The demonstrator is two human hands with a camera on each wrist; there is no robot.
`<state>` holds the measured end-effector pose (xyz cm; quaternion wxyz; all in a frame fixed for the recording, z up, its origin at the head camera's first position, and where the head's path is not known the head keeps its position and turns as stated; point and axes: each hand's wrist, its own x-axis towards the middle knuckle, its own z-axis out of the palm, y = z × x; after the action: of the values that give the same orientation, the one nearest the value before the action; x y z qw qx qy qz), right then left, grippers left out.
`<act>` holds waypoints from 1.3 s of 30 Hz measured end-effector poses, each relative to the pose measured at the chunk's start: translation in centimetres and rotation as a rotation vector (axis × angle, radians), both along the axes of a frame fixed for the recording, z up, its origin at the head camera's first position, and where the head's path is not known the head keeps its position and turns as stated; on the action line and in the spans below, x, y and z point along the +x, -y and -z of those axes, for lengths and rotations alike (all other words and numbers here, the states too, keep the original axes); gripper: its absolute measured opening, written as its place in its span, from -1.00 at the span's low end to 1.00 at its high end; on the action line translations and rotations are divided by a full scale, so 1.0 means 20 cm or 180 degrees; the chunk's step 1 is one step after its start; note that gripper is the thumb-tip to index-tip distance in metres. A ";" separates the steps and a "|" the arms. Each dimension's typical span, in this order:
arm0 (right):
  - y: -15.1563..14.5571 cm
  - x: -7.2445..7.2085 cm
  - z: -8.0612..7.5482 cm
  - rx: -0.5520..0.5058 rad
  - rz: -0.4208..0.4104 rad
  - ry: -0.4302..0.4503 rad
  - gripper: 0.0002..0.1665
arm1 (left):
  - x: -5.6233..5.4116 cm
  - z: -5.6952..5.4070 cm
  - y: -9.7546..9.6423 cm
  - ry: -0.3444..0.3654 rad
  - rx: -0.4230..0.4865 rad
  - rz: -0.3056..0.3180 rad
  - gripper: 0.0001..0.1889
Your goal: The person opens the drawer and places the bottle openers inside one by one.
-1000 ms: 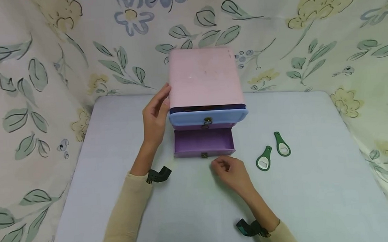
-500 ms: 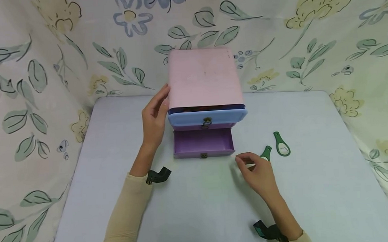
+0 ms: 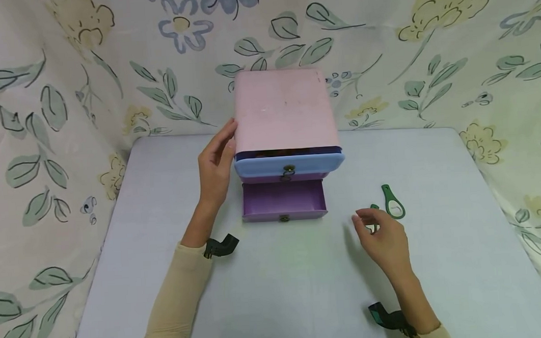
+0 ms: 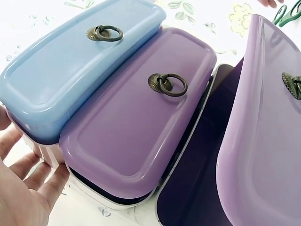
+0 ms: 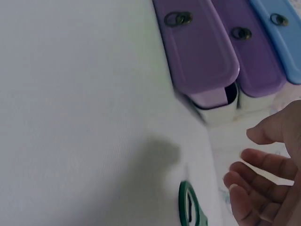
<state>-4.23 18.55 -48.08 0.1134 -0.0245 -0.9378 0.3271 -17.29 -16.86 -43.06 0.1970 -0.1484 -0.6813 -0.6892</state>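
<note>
A small pink chest of drawers (image 3: 285,107) stands at the back of the table. Its bottom purple drawer (image 3: 283,196) is pulled out, with a bare inside. Above it, the blue drawer (image 3: 261,166) and the middle purple drawer (image 4: 131,117) are nearly pushed in. My left hand (image 3: 214,167) rests its extended fingers against the chest's left side. To the right, my right hand (image 3: 386,239) hovers with loosely bent fingers, holding nothing. Beneath it lies a green bottle opener (image 5: 182,207), partly hidden in the head view. A second green bottle opener (image 3: 390,196) lies just beyond.
The white table (image 3: 463,261) spreads around the chest on both sides and in front. A flowered cloth (image 3: 375,66) hangs behind and along the sides. Each drawer front bears a brass ring pull, such as the middle one's ring pull (image 4: 175,85).
My right hand has moved right, from the front of the pulled-out drawer to over the nearer bottle opener, its fingers loosening. My left hand and the chest stay put.
</note>
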 end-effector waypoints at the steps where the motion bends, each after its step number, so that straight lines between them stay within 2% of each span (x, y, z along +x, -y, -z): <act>1: -0.01 0.00 0.00 0.0021 0.0008 -0.0022 -0.77 | 0.00 0.00 0.00 -0.0001 -0.0002 -0.0001 -0.57; 6: -0.07 -0.01 0.02 0.0142 0.0076 -0.0102 -0.73 | 0.00 0.00 0.00 -0.0008 -0.0030 -0.0016 -0.57; 10: -0.10 -0.02 0.04 0.0223 0.0130 -0.0011 -0.70 | 0.01 -0.01 0.00 -0.0003 -0.0038 -0.0022 -0.57; 15: -0.12 -0.03 0.06 0.0343 0.0190 0.0313 -0.55 | 0.00 0.00 0.00 0.0008 -0.0025 -0.0022 -0.57; 20: -0.14 -0.03 0.07 0.0529 0.0258 0.0716 -0.32 | 0.00 0.01 0.00 -0.0023 -0.0015 -0.0020 -0.57; 26: -0.16 -0.05 0.07 0.0584 0.0306 0.0971 -0.16 | 0.00 0.01 0.00 -0.0048 0.0008 0.0003 -0.57; 30: -0.16 -0.06 0.07 0.0557 0.0240 0.1017 -0.15 | 0.00 0.01 0.00 -0.0048 0.0005 -0.0002 -0.57; 39: -0.15 -0.08 0.04 0.0422 0.0106 0.1049 -0.28 | 0.00 0.00 -0.01 -0.0024 0.0102 0.0051 -0.56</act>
<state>-5.77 21.50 -48.93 -0.0351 -0.0857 -0.9627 0.2541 -17.38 -16.76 -43.16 0.1964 -0.1533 -0.6682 -0.7010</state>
